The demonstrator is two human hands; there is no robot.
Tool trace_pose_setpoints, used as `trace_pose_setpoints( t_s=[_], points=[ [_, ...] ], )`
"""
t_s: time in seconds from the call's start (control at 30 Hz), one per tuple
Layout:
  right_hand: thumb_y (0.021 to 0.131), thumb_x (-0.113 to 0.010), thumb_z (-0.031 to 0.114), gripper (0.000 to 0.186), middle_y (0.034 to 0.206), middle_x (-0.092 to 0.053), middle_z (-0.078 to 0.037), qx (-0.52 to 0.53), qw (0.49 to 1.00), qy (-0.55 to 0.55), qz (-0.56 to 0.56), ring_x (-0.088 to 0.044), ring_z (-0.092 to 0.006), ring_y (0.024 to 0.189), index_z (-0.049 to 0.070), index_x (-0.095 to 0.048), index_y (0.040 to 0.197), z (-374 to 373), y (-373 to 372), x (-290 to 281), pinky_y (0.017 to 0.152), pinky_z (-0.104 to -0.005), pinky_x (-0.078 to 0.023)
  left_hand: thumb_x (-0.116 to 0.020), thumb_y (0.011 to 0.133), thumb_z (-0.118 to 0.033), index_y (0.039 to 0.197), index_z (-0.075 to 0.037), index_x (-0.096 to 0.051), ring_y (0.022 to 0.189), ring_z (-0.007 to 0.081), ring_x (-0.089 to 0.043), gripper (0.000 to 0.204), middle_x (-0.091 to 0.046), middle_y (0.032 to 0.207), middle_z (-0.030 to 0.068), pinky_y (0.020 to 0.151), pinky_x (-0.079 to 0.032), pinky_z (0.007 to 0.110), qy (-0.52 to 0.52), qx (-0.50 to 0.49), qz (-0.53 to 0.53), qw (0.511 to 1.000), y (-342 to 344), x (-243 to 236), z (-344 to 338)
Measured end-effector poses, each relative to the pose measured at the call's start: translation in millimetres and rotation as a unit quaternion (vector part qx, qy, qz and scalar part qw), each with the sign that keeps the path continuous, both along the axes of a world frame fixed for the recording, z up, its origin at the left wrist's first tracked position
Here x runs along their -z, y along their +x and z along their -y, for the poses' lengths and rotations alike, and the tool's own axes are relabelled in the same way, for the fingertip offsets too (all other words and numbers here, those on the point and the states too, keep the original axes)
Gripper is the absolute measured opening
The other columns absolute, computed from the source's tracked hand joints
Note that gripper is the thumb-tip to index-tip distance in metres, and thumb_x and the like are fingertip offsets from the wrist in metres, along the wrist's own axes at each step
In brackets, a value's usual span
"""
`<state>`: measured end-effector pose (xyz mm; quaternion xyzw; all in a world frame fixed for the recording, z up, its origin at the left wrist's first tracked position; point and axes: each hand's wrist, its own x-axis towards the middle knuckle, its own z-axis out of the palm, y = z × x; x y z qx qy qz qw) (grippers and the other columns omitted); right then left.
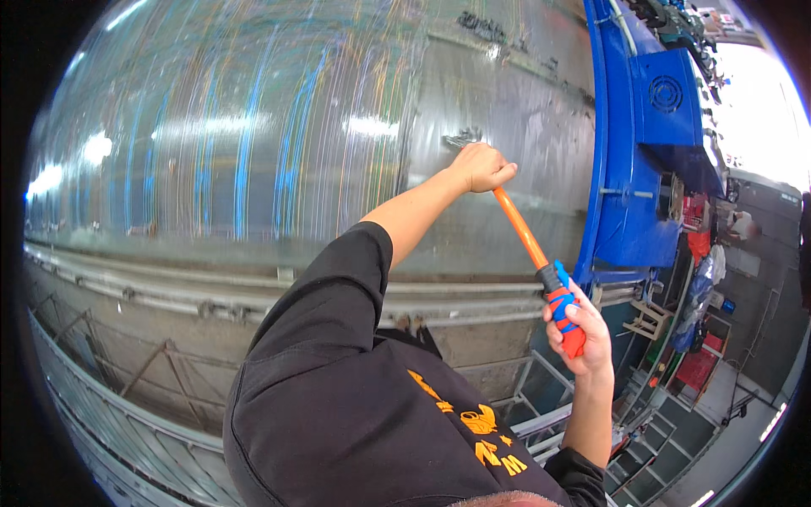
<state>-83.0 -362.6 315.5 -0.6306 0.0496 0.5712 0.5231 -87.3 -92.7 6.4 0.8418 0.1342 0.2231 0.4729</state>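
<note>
Both hands held an orange pole in the head view, the left hand closed round its upper part over shiny metal, the right hand round its red-and-blue handle. Dark smears marked the metal; work seemed unfinished, the share done unclear.

We stretch left arm forward, left hand curled tight; raise right forearm, right hand wrapped closed, nearer us.

Room opens left above the shiny surface; a blue housing blocks rightward.
</note>
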Motion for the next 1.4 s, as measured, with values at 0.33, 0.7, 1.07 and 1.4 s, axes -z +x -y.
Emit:
trace_pose_setpoints(
  t_s=[0.33, 0.7, 1.07, 1.4],
  points=[
    [0.091, -0.071, 0.017, 0.079, 0.107, -0.07, -0.019, -0.121, 0.99, 0.002, 0.079, -0.065, -0.0162, 0.067, -0.003, -0.04, 0.161, 159.8, -65.4, -21.9, 0.063, -0.0281, -0.054, -0.054, 0.102, -0.039, 0.064, -0.011, -0.063, 0.07, 0.0348, -0.063, 0.048, -0.065, 0.066, 0.0089, 0.071, -0.047, 0.047, 0.061, -0.035, 0.049, 0.996, -115.0, -47.9, 141.6],
    [0.094, -0.068, 0.015, 0.075, 0.107, -0.07, -0.018, -0.16, 0.987, -0.012, 0.004, -0.071, -0.0214, 0.08, 0.0, -0.039, 0.162, 184.4, -109.1, -6.2, 0.069, -0.0347, -0.061, -0.056, 0.1, -0.039, 0.064, -0.01, -0.063, 0.068, 0.0338, -0.062, 0.046, -0.062, 0.066, 0.0092, 0.071, -0.047, 0.046, 0.065, -0.052, 0.029, 0.996, -211.7, -26.2, 190.2],
    [0.088, -0.065, 0.004, 0.074, 0.095, -0.069, -0.015, -0.164, 0.977, -0.137, -0.017, -0.061, -0.0153, 0.061, 0.003, -0.047, 0.16, 53.9, -70.7, -50.3, 0.057, -0.0282, -0.05, -0.06, 0.081, -0.029, 0.058, -0.013, -0.06, 0.057, 0.0311, -0.06, 0.028, -0.06, 0.06, 0.006, 0.056, -0.048, 0.044, 0.023, -0.105, 0.1, 0.989, -188.1, -9.2, 129.9],
    [0.088, -0.066, 0.002, 0.071, 0.093, -0.07, -0.018, -0.157, 0.977, -0.145, -0.004, -0.062, -0.0156, 0.061, 0.003, -0.05, 0.157, -55.0, -5.9, -50.7, 0.057, -0.0283, -0.05, -0.056, 0.079, -0.022, 0.061, -0.011, -0.051, 0.05, 0.0337, -0.052, 0.022, -0.051, 0.058, 0.0087, 0.051, -0.044, 0.044, 0.021, -0.079, 0.15, 0.985, -122.5, -6.5, 15.1]
  ],
)
